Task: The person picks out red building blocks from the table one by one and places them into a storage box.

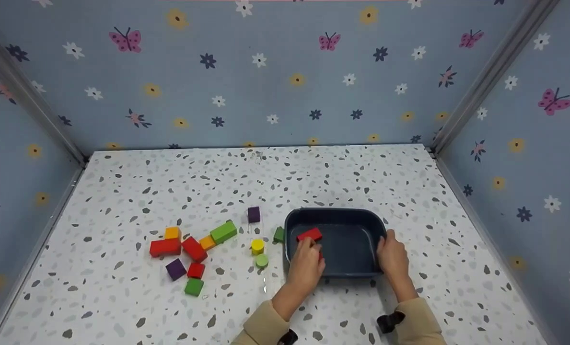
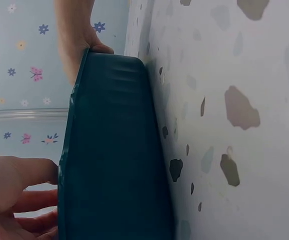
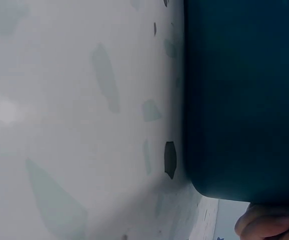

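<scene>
Though close, green block (image 1: 278, 235) outside tray (image 1: 354, 247)

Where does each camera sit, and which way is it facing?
Head: worn there, facing forward and down at the dark tray, coloured blocks, speckled tabletop and patterned wall; the left hand, right hand and sleeves show.
Left wrist: worn there, image lying sideways, looking along the tray's outside; left fingers show at lower left, right hand at top.
Right wrist: worn there, also sideways, close on the tray's outside; right fingers show at lower right.
Shared: both wrist views show the tray's outside and the tabletop.
</scene>
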`<state>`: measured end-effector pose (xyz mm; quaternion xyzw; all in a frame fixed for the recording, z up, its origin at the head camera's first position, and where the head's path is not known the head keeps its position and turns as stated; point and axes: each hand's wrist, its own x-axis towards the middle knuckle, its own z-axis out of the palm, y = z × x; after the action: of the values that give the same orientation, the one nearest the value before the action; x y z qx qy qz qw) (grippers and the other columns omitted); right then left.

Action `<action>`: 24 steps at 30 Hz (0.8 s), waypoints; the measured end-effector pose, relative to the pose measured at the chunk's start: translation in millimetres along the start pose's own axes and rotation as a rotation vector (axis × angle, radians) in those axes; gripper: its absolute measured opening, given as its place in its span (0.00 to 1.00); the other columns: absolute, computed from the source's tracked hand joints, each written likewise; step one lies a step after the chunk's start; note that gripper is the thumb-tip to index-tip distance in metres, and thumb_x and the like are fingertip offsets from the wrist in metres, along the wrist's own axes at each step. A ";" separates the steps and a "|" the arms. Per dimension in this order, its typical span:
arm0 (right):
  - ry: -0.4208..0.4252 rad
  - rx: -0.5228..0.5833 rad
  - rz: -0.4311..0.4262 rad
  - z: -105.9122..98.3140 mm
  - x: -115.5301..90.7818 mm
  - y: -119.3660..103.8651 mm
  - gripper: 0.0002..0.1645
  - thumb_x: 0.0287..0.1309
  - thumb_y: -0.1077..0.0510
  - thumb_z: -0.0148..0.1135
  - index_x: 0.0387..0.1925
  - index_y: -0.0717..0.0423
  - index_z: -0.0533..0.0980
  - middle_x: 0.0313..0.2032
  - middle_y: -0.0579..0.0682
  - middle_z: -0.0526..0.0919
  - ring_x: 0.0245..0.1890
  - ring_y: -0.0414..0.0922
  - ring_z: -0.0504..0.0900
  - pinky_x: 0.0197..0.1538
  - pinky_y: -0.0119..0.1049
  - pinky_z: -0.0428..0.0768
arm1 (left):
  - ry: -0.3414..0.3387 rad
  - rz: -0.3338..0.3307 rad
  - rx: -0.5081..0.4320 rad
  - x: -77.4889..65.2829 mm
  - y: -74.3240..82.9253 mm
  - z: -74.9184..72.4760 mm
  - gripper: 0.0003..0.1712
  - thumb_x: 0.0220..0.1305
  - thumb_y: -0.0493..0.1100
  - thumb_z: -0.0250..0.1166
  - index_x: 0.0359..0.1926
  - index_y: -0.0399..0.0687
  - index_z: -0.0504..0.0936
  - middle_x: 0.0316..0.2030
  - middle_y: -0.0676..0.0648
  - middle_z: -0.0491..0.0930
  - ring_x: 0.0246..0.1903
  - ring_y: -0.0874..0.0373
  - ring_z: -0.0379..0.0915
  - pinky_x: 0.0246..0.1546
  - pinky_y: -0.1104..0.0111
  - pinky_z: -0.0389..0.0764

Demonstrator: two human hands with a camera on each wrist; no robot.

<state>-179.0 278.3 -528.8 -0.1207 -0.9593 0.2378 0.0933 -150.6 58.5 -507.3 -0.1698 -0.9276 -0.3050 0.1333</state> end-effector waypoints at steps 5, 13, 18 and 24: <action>-0.013 -0.001 0.008 -0.9 -0.1 -0.2 0.09 0.62 0.61 0.44 0.38 0.66 0.65 0.26 0.68 0.76 0.25 0.62 0.77 0.23 0.52 0.70 | -0.069 -0.038 0.034 4.3 -0.1 5.3 0.13 0.47 0.35 0.69 0.36 0.34 0.81 0.36 0.43 0.72 0.39 0.50 0.71 0.37 0.65 0.75; -0.032 -0.005 0.022 -1.2 -0.3 -1.1 0.10 0.63 0.60 0.44 0.39 0.66 0.65 0.28 0.69 0.76 0.27 0.62 0.77 0.24 0.53 0.71 | -0.160 -0.062 0.025 10.6 -4.7 11.4 0.08 0.46 0.34 0.69 0.18 0.39 0.77 0.35 0.41 0.73 0.36 0.49 0.73 0.32 0.64 0.76; -0.032 -0.012 0.023 -0.8 0.3 -1.0 0.10 0.63 0.60 0.44 0.38 0.66 0.64 0.28 0.69 0.76 0.27 0.64 0.77 0.24 0.54 0.71 | -0.201 -0.037 0.032 15.2 -9.0 13.1 0.12 0.47 0.31 0.66 0.14 0.41 0.74 0.27 0.44 0.73 0.29 0.51 0.73 0.28 0.67 0.75; -0.033 -0.016 0.023 -0.4 1.0 -0.9 0.10 0.62 0.60 0.44 0.39 0.66 0.64 0.28 0.69 0.76 0.28 0.64 0.77 0.25 0.54 0.71 | -0.251 -0.044 0.037 21.1 -11.3 15.2 0.08 0.44 0.30 0.68 0.19 0.39 0.75 0.22 0.45 0.74 0.26 0.53 0.75 0.27 0.68 0.75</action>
<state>-180.1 277.9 -527.9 -0.1286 -0.9611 0.2331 0.0740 -176.3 64.2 -517.6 -0.1836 -0.9459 -0.2671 0.0125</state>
